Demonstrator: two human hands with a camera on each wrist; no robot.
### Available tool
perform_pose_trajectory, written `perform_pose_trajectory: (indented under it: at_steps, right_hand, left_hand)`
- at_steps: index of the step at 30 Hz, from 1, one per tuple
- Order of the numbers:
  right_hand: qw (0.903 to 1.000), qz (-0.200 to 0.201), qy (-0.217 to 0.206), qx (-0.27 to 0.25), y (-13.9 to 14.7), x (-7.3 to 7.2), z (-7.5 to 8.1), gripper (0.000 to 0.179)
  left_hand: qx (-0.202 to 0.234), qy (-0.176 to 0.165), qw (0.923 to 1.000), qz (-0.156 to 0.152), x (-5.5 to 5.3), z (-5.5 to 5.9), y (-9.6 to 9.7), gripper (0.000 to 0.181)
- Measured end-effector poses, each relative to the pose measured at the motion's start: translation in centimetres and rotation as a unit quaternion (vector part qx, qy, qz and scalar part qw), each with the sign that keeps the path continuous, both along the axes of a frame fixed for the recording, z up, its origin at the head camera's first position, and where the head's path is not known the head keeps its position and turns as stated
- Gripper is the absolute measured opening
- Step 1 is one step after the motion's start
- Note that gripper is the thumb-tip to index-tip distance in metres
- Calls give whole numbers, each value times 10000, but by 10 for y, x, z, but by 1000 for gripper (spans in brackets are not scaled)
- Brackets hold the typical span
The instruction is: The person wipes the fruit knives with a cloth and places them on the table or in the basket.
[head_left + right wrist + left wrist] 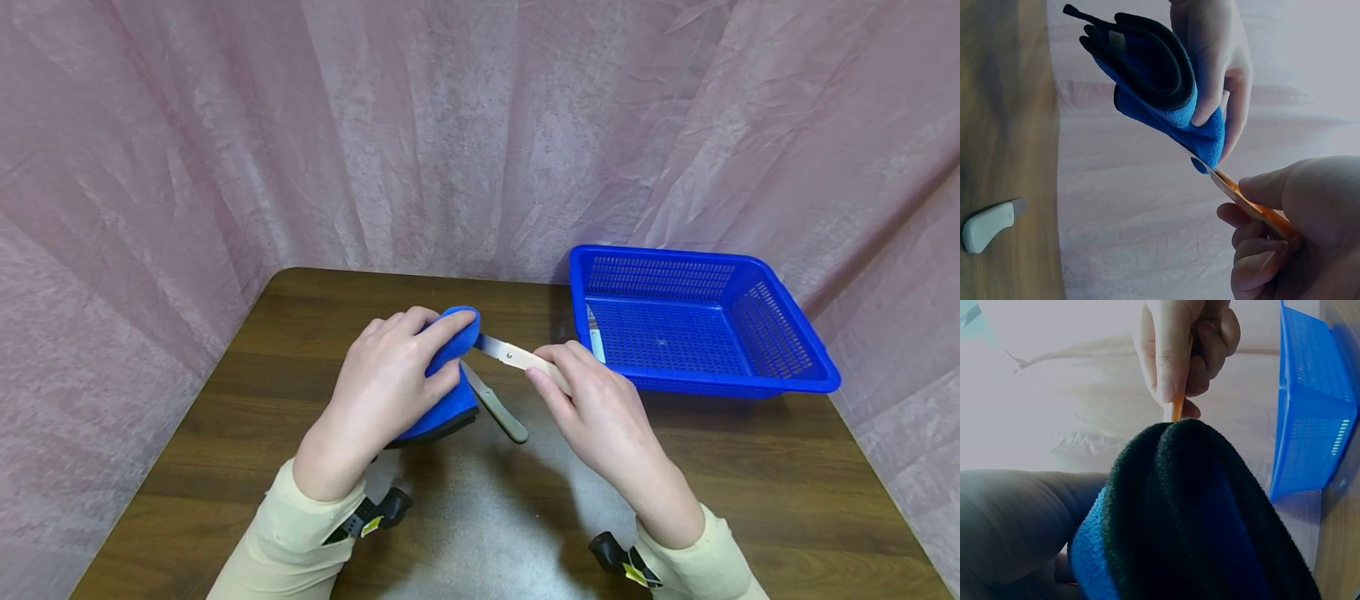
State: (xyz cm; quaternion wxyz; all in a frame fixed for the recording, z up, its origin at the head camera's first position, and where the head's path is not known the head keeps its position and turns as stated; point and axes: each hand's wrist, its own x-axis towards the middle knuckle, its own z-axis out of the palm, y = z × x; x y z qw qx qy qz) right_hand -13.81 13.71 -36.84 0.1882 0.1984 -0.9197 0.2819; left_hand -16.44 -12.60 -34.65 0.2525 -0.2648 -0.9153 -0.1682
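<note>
My left hand [382, 371] grips a folded blue cloth [453, 400] with black edging, thumb and fingers squeezing its fold. My right hand [600, 408] holds a knife [525, 360] by its pale handle, which shows orange along one side in the right wrist view. The blade points left into the cloth's fold, so its tip is hidden. Below the cloth, a second knife [504, 417] with a grey-green handle lies on the table, its blade partly covered from above. In the left wrist view, the cloth [1172, 512] hides most of the blade.
A blue perforated plastic basket [738, 385] stands at the back right of the wooden table [225, 442]. Another knife [596, 337] with a light handle leans inside its left end. Pink curtains [465, 142] hang behind and at both sides.
</note>
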Motion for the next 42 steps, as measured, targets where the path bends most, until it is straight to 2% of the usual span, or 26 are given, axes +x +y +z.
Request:
perform_pose_trajectory:
  at_steps: [27, 36, 42]
  right_hand:
    - [10000, -57, -7, -77, 10, 4, 4, 18]
    - [9994, -314, -21, -164, 21, 5, 9, 19]
    - [9981, -567, 259, -22, 35, 4, 11, 19]
  left_hand:
    - [172, -142, 9993, 302, -8, 1, -15, 54]
    - [205, -190, 9991, 307, -8, 1, -16, 54]
    - [109, -212, 9995, 204, -7, -1, -14, 54]
